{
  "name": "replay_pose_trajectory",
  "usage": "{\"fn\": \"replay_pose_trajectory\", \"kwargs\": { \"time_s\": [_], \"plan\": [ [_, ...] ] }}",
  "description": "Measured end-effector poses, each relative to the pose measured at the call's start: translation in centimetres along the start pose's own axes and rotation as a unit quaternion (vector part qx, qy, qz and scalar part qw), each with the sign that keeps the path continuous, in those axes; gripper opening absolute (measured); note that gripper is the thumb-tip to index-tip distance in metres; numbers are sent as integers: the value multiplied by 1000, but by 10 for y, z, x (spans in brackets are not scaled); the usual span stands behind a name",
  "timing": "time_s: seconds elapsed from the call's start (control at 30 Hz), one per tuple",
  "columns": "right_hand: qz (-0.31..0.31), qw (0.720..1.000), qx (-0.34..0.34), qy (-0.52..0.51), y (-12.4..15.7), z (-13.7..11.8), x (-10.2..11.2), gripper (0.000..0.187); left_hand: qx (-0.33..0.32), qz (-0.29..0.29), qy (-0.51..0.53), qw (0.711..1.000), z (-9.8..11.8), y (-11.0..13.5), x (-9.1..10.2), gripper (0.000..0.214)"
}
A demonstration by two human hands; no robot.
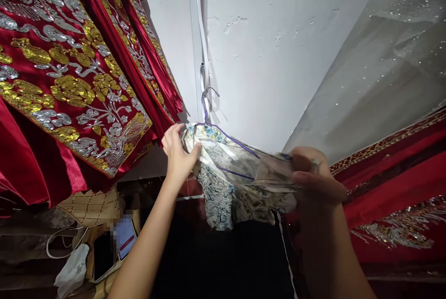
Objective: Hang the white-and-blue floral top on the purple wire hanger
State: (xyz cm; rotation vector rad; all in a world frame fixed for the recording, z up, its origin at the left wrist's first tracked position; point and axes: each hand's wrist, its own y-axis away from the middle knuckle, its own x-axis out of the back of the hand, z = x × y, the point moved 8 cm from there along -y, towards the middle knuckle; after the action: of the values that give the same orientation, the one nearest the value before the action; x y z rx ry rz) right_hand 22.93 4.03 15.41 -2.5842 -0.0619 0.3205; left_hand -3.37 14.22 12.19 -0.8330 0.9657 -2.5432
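Observation:
A patterned garment in pale grey, cream and blue hangs from a purple hanger. The hanger's hook sits by a white metal upright against the wall. My left hand grips the garment's left shoulder, thumb in front and fingers behind. My right hand, blurred by motion, is closed on the fabric's other side and stretches it out to the right. The hanger's right arm runs inside the fabric and its end is hidden.
Red satin garments with gold and silver sequins hang at left. At right are sheer white sparkling fabric and more red embroidered cloth. Phones, crumpled tissue and a white cable lie at lower left. The white upright stands mid-wall.

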Motion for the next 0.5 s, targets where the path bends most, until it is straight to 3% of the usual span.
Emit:
{"fn": "replay_pose_trajectory", "kwargs": {
  "time_s": [0.13,0.23,0.37,0.43,0.5],
  "plan": [
    [105,958,90,-250,7,-5,28,52,23,-67,-82,994,-26,-11,-17,44],
    [192,913,74,-351,19,19,46,45,47,-102,-60,992,-48,-7,-28,31],
    [282,883,18,-374,55,73,67,30,73,-94,52,992,-65,-5,-28,21],
    [326,879,-15,-346,78,102,80,24,144,-83,133,977,-81,-3,-27,12],
    [360,887,-44,-288,98,123,91,19,221,-86,200,951,-96,5,-30,18]
  ]
}}
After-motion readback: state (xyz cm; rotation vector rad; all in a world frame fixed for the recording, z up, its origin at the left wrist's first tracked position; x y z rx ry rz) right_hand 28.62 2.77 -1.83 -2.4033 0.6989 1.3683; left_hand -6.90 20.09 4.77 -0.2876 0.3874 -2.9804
